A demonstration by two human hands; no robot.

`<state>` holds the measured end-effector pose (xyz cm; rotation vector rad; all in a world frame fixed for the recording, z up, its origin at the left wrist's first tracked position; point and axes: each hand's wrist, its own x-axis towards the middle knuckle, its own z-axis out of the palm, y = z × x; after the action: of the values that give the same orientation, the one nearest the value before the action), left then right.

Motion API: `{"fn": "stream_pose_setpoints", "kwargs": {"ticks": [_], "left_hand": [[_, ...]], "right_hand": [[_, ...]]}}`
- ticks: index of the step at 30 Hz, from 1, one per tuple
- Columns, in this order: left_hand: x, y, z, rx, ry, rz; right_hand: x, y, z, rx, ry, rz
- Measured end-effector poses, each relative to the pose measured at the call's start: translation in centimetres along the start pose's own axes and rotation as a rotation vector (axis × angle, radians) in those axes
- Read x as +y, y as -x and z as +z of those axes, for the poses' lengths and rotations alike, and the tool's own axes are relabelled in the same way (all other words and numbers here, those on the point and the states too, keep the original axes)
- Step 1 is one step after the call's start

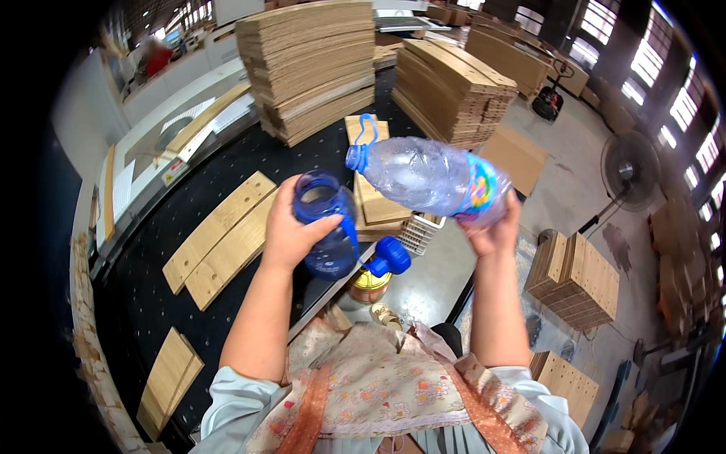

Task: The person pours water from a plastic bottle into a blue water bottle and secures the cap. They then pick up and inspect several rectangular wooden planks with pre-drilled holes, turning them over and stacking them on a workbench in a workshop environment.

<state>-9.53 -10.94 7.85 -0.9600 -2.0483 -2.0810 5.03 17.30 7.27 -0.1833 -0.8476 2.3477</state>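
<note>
My left hand [291,231] is wrapped round a dark blue translucent water bottle [330,253], held upright with its mouth uncovered. Its blue cap [389,256] hangs to the right on a strap. Gripped near its base by my right hand [493,231] is a large clear plastic bottle [423,174], tilted almost level with its blue neck toward the left. A blue loop handle stands up at that neck, and a colourful label wraps the lower part. The neck is close above the blue bottle's mouth, apart from it; I cannot tell whether water flows.
A black work table [227,163] carries loose wooden boards [219,238] and a tall board stack [310,72]. Another stack [454,87] stands behind the clear bottle. On the right are a floor fan [628,172], a pallet jack [548,98] and drilled boards [575,280]. A white basket [418,233] hangs beside the table edge.
</note>
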Motion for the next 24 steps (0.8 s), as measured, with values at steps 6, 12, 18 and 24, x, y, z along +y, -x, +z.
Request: {"fn": "stream_pose_setpoints", "kwargs": {"ticks": [6,12,18,24], "left_hand": [[0.1,-0.1,0.0,-0.066,0.111,-0.01],[-0.8,-0.2,-0.6,-0.052,0.064,-0.025],[0.5,-0.1,-0.2,-0.02,-0.075,-0.021],[5.8,1.0,0.9,0.233,-0.469,0.434]], "right_hand": [[4.1,2.6,-9.7,0.24,-0.305,0.1],[4.0,3.8,-12.7,0.496,-0.43,0.099],[2.7,4.1,-12.8,0.306,-0.501,0.068],[1.5,4.9,-9.0,0.162,-0.55,0.125]]}}
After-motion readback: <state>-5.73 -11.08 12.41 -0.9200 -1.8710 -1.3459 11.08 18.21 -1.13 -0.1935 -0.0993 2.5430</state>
